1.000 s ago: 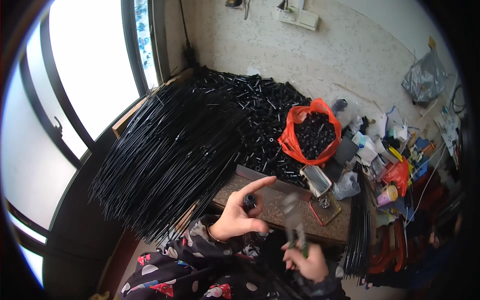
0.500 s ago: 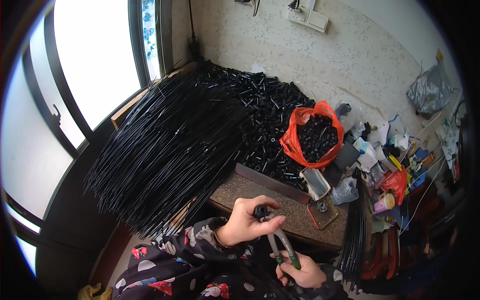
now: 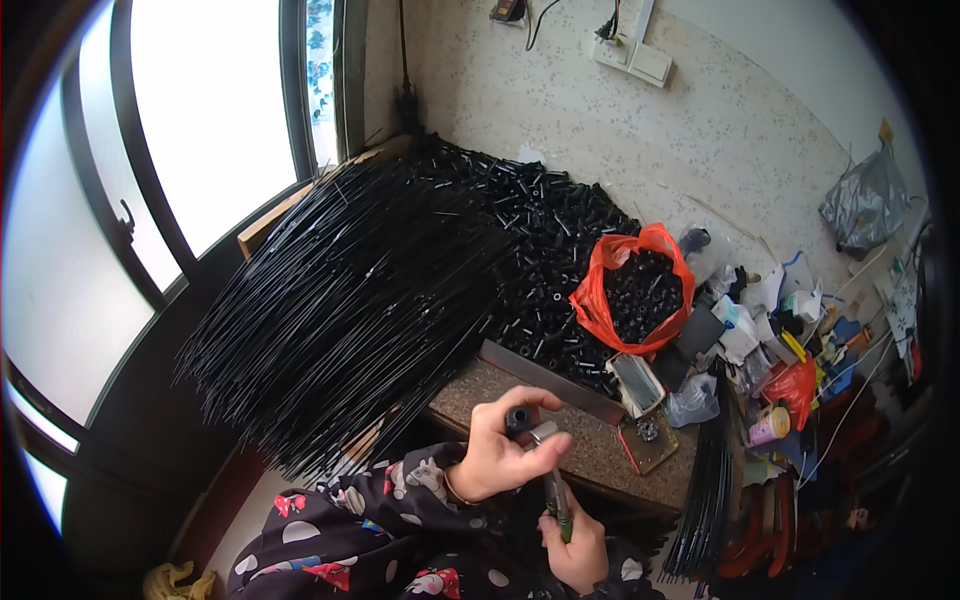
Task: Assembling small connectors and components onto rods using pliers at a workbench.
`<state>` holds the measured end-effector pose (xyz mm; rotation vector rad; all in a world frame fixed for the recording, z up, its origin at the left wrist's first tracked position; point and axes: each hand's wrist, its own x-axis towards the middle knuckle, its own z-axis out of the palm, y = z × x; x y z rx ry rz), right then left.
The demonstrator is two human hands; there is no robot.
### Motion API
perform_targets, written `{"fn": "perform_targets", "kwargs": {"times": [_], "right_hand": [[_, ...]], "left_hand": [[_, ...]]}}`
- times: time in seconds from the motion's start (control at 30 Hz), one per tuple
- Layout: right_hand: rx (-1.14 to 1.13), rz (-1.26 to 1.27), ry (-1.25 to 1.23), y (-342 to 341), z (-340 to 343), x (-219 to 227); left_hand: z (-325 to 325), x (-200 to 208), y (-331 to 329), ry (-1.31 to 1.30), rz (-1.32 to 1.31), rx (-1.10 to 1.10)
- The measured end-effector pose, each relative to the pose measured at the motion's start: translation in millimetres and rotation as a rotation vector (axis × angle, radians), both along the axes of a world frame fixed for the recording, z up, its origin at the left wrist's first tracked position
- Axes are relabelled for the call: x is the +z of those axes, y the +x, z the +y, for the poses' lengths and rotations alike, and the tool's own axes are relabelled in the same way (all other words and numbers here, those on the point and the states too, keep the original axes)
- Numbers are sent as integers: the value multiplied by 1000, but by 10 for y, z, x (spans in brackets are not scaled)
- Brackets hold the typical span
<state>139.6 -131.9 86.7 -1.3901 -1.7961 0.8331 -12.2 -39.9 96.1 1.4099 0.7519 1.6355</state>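
Observation:
My left hand (image 3: pixel 490 462) is closed around a short black tubular part (image 3: pixel 517 421), its round hollow end showing between the curled fingers. Just below it, my right hand (image 3: pixel 578 548) grips a pair of pliers (image 3: pixel 561 510) with green handles, which are pressed together. The metal head of the pliers lies between my left thumb and fingers, next to the tube. Whether the jaws bite on the part is hidden by the fingers. Beyond my hands, a large heap of similar black tubular parts (image 3: pixel 540 235) covers the back of the stone-topped table (image 3: pixel 465 392).
A big bundle of long thin black rods (image 3: pixel 340 300) spreads over the left side. A red plastic bag (image 3: pixel 590 300) holds small black pieces. A metal strip (image 3: pixel 550 382) edges the heap. More rods (image 3: pixel 704 490) hang at the right, near clutter and a cup (image 3: pixel 769 427).
The pliers' handles, spread apart before, are now squeezed together, and the tool has turned more upright. My right hand has shifted slightly left. The whole view has tilted a little.

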Motion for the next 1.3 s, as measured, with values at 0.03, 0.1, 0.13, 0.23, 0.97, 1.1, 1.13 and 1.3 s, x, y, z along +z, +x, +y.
{"fn": "perform_targets", "kwargs": {"times": [0.03, 0.1, 0.13, 0.23, 0.97, 1.1, 1.13, 1.3], "right_hand": [[53, 7, 58, -11, -12, -17], [38, 11, -49, -38, -22, -3], [33, 53, -121, 2, 4, -39], [74, 115, -230, 234, 219, -77], [262, -82, 135, 702, 376, -642], [-271, 118, 26, 971, 188, 17], [-429, -39, 226, 1201, 226, 31], [-1014, -610, 396, 2652, 331, -227]], "left_hand": [[-25, -17, 12, 1, 1, 5], [-43, -51, 15, -14, 8, 42], [-27, -61, 2, 17, 40, 15], [44, 52, -42, -1, 30, -131], [209, 716, -318, 289, -699, -504], [223, 746, -160, 173, -242, -229], [245, 612, -104, 116, -90, -185], [255, 239, -177, -183, 268, -588]]}}
